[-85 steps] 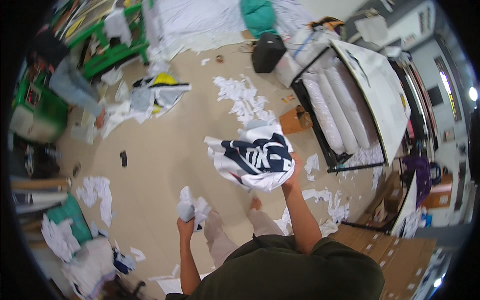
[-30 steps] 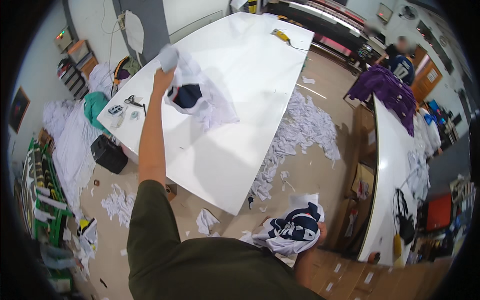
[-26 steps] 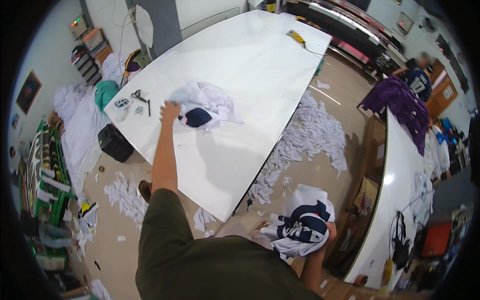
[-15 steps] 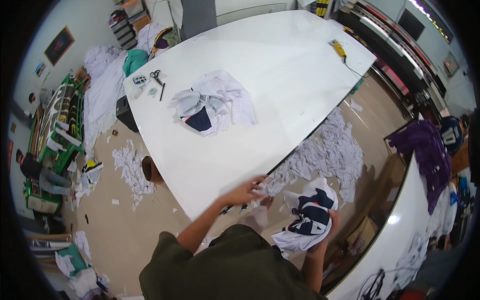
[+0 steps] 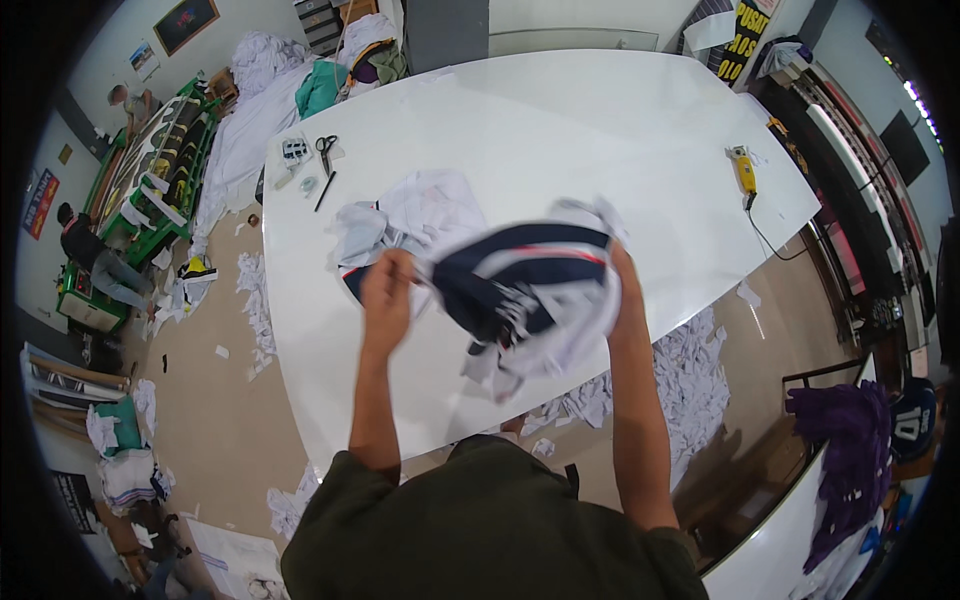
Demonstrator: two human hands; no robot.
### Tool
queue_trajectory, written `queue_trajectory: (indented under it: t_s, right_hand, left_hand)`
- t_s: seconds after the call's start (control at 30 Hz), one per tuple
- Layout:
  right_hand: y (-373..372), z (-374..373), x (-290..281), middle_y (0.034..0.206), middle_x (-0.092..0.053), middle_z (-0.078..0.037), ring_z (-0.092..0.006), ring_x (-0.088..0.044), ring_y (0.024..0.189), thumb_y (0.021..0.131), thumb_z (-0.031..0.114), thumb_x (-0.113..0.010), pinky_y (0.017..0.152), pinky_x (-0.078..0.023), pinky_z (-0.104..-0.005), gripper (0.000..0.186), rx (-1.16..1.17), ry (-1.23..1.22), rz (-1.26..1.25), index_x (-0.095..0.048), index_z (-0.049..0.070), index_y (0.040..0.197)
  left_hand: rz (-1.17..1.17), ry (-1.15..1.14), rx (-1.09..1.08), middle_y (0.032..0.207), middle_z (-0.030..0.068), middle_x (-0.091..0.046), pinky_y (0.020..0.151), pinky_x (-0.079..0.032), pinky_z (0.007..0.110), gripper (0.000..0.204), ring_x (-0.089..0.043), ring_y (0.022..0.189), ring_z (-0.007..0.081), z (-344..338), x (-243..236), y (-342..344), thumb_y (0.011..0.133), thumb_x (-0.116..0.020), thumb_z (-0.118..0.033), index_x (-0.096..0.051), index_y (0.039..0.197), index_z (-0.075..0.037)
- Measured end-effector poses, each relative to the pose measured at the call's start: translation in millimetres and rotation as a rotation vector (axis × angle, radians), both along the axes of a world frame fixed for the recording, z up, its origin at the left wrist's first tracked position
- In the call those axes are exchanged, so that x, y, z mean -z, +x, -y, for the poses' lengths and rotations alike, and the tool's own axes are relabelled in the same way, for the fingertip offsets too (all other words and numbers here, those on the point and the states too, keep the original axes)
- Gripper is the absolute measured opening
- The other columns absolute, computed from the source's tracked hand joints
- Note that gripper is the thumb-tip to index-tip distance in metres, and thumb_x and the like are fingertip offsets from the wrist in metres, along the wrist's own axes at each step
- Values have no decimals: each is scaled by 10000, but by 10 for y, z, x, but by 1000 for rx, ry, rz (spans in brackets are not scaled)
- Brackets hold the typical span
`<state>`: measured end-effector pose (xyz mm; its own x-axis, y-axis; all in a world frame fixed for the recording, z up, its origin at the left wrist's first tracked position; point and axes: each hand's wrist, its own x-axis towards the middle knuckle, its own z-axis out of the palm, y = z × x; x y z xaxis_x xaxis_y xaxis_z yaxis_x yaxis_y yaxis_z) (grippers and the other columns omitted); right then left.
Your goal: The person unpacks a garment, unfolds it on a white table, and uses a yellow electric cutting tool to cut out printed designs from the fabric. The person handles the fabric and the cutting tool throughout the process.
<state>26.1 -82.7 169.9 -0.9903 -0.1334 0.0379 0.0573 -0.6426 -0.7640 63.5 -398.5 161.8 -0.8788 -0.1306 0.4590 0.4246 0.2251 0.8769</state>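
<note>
Stretched between my two hands above the white table is a piece of printed jersey cloth (image 5: 530, 250), navy and white with a red stripe, smeared by motion. My left hand (image 5: 388, 290) is closed on its left edge. At its right edge, my right hand (image 5: 624, 275) grips it, the fingers partly hidden by the cloth. Its loose lower part hangs in folds over the table. Behind it lies a crumpled heap of white, grey and navy jersey cloth (image 5: 440, 200), partly covered from view by the raised piece.
On the white table (image 5: 580, 120) lie black scissors (image 5: 325, 150), a black pen (image 5: 325, 192) and a yellow corded tool (image 5: 743, 172). White scraps (image 5: 690, 390) cover the floor beyond its right edge. Purple cloth (image 5: 845, 450) drapes a side table. A person (image 5: 95, 255) stands by a green machine far left.
The jersey piece has moved from low on the right up over the table. My left hand has left the table edge and taken hold of it, and both arms now reach forward.
</note>
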Motion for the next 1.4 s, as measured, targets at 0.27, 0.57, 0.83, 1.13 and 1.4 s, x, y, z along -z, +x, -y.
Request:
queue_trajectory:
  t_s: [0.27,0.57,0.83,1.13,1.4]
  right_hand:
    - [-1661,-1507,2449,1220,-625,-184,-251,-647,1043,852,205,-777,771,-546,-369,633,133,1238,187,-517,-29,1380]
    - [-2136,-2114,2501,796,-683,-154,-247,-654,662,881,222,-774,636,-512,-374,383,40,1319,-195,-636,-22,1143]
    - [-2733,-2519,1211,711,-649,-117,-272,-613,659,956,228,-708,651,-485,-396,266,-186,1538,-677,-686,-20,863]
    - [-3152,-2625,-385,780,-549,-1,-86,-485,747,1044,195,-596,691,-453,-278,227,-531,871,-584,-625,12,912]
    - [-3361,-3168,-1835,864,-569,16,-41,-491,820,1082,250,-549,735,-426,-224,258,-125,885,-967,-596,39,941]
  left_hand:
    - [-64,-410,-541,935,140,-651,774,-482,368,159,-621,849,255,204,-24,-891,1098,-480,-162,-547,1092,-17]
    - [180,-518,-1069,870,263,-662,678,-486,494,162,-661,808,467,-194,264,-691,1091,-470,-176,-519,1128,-26]
    - [542,-982,-1424,1357,197,-561,977,-477,527,346,-564,1232,401,-298,487,-533,1015,-570,-177,-561,1343,-65]
    - [299,-340,-383,1656,125,-325,1209,-275,520,763,-274,1520,383,-3537,1255,-2234,826,-853,-367,-530,1497,-201]
    - [299,-247,277,1406,75,-597,1148,-378,404,471,-543,1308,222,-3285,386,-3118,902,-808,-307,-673,1304,-104]
